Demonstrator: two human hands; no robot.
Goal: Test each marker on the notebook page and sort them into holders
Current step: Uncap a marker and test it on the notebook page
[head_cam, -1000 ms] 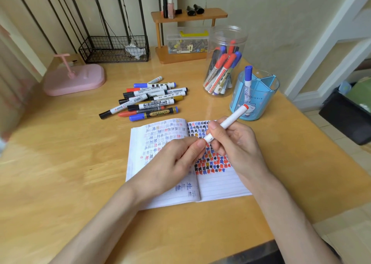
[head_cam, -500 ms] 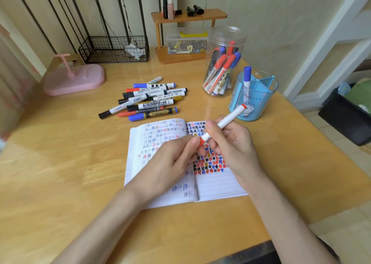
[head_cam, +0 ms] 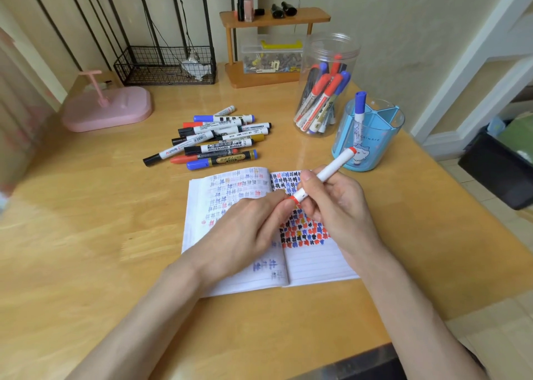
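2 hands above notebook (head_cam: 317, 261): right hand (head_cam: 341, 209) grips white marker (head_cam: 331, 169), left hand (head_cam: 245, 231) pinches its red end (head_cam: 292, 200).

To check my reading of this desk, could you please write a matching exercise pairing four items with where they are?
Items:
1. red-ended white marker
2. blue-capped marker
3. loose marker pile
4. nail polish bottle

Places:
A. on the wooden shelf
B. standing in the blue holder
C. gripped by the right hand above the notebook
D. lying on the table beyond the notebook

Pairs: 1-C, 2-B, 3-D, 4-A
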